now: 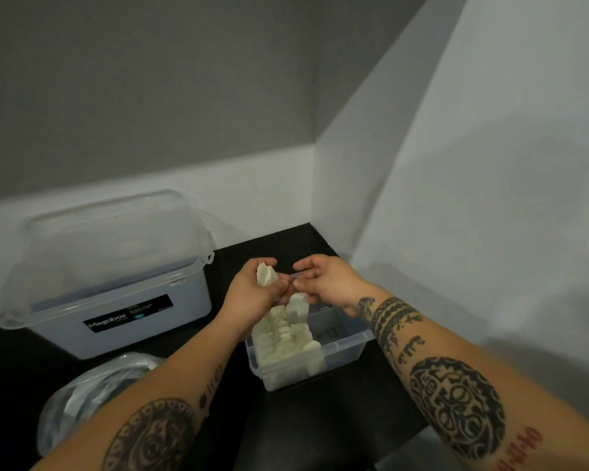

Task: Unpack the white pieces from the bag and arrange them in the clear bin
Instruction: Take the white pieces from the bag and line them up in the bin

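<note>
Two hands, left hand (252, 294) clutching a white piece (265, 275), right hand (323, 283) pinching something unclear, hover over a small clear plastic bin (337, 355) on a black tabletop (337, 413) in a grey-walled corner.

The white pieces (288, 338), an off-white cream, fill the left part of the clear bin (346, 351) at lower centre. One more cream piece (265, 275) shows in the left hand (252, 297). The tabletop (337, 402) is black. At the left of the frame a storage box (123, 321) is pale grey-blue with a frosted clear lid (109, 239) and a black label (128, 316) printed in white. The bag (82, 396) at lower left is clear and glossy. Both forearms carry black tattoos: rings and bands on the right forearm (456, 399) with red lettering near the bottom edge, a circular dotted motif on the left forearm (150, 433). The wall is grey at upper left, white on the right.
</note>
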Available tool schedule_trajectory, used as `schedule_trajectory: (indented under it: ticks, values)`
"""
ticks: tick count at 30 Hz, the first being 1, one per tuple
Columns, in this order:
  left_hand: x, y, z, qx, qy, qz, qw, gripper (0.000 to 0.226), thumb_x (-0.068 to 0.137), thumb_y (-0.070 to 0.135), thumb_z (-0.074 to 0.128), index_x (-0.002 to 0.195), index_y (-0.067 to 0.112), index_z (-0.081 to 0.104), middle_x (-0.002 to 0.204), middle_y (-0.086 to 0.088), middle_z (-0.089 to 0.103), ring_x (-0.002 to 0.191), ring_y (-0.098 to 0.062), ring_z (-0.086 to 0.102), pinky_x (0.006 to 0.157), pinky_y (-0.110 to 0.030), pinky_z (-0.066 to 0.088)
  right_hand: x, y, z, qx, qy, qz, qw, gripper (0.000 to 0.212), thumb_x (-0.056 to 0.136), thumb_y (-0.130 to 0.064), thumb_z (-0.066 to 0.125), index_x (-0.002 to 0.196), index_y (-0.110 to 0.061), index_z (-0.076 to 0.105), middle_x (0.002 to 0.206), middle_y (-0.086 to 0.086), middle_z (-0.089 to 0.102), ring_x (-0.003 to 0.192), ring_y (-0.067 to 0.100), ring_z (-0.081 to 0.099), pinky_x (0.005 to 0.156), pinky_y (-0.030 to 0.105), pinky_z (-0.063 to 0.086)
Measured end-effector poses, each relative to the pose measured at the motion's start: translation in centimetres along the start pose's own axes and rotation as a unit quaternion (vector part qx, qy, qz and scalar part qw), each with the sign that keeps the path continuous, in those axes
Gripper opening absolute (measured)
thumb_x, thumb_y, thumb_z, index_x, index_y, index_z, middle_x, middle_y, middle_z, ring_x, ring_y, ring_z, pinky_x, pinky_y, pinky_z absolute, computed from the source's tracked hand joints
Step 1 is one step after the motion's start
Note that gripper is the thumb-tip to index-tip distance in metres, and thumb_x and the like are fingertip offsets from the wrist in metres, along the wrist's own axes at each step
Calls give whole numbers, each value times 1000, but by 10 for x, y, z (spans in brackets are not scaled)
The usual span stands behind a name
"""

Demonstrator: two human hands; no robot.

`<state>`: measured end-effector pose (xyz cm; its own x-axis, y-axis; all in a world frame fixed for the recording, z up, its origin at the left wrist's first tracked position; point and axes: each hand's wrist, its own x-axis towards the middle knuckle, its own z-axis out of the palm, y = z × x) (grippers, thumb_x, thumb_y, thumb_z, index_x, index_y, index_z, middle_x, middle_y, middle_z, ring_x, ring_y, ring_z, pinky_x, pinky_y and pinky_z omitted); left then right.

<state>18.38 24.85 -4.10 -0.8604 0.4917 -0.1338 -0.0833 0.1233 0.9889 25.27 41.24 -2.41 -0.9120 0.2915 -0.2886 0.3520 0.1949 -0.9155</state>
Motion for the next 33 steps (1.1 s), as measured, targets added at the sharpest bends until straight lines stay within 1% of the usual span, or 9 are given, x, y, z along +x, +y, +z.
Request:
schedule_trajectory:
  ticks: [2, 5, 8, 10, 14, 16, 20, 26, 33]
  values:
    - [2, -1, 3, -14, 3, 10, 1000, 38, 93, -1, 70, 124, 17, 56, 99, -10, 78, 79, -19, 76, 66, -27, 58, -1, 4, 2, 80, 22, 33, 996, 38, 91, -11, 74, 125, -13, 58, 108, 8, 71, 97, 21, 72, 82, 34, 61]
    - [4, -6, 8, -26, 2, 8, 1000, 34, 94, -1, 69, 120, 18, 58, 99, -14, 76, 80, -22, 76, 72, -32, 60, -3, 7, 5, 162, 33, 62, 984, 27, 91, 1, 70, 115, -5, 60, 102, 13, 70, 94, 22, 72, 85, 35, 62]
    - [6, -12, 8, -29, 20, 3, 999, 30, 95, 0, 68, 118, 18, 59, 98, -14, 75, 80, -24, 76, 74, -35, 61, 0, 12, 6, 32, 82, 79, 993, 17, 89, 2, 70, 103, -6, 64, 99, 12, 67, 86, 21, 70, 81, 37, 63]
    - [9, -14, 6, -31, 24, -1, 999, 30, 95, -1, 67, 118, 18, 59, 97, -14, 74, 77, -23, 75, 71, -34, 60, 3, 16, 2, -86, 80, 84, 990, 15, 87, 0, 71, 97, -11, 67, 98, 8, 68, 86, 20, 69, 80, 35, 63]
    - [15, -16, 4, 9, 15, -20, 1000, 31, 95, 1, 68, 116, 22, 61, 98, -13, 75, 81, -25, 76, 76, -38, 63, 2, 22, 3, -298, -52, 83, 949, 19, 85, -16, 77, 104, -20, 73, 100, -5, 70, 96, 13, 66, 85, 27, 54]
    - [17, -18, 5, 30, 6, -25, 999, 31, 95, 2, 68, 117, 22, 61, 97, -10, 76, 85, -24, 78, 81, -42, 65, 4, 29, 11, -363, -81, 80, 925, 24, 86, -20, 78, 109, -22, 74, 106, -7, 70, 100, 10, 64, 90, 26, 50]
    - [16, -26, 6, 51, 6, -25, 998, 31, 95, 5, 68, 115, 27, 61, 96, -5, 77, 87, -21, 77, 84, -43, 64, 14, 44, 26, -424, -73, 63, 901, 29, 85, -25, 80, 113, -21, 74, 114, -4, 70, 107, 15, 65, 99, 34, 52]
    - [14, -30, 5, 43, 16, -22, 999, 31, 95, 6, 69, 114, 29, 62, 97, -6, 76, 87, -21, 77, 85, -44, 64, 20, 53, 33, -474, -73, 12, 877, 21, 84, -26, 80, 103, -21, 74, 106, -2, 69, 99, 16, 66, 89, 34, 56]
    - [15, -30, 6, 36, 14, -20, 999, 32, 95, 4, 68, 116, 27, 61, 94, -4, 77, 87, -23, 77, 83, -42, 65, 23, 51, 28, -506, -34, -10, 862, 8, 87, -23, 73, 95, -23, 74, 98, -3, 68, 92, 16, 65, 86, 37, 59]
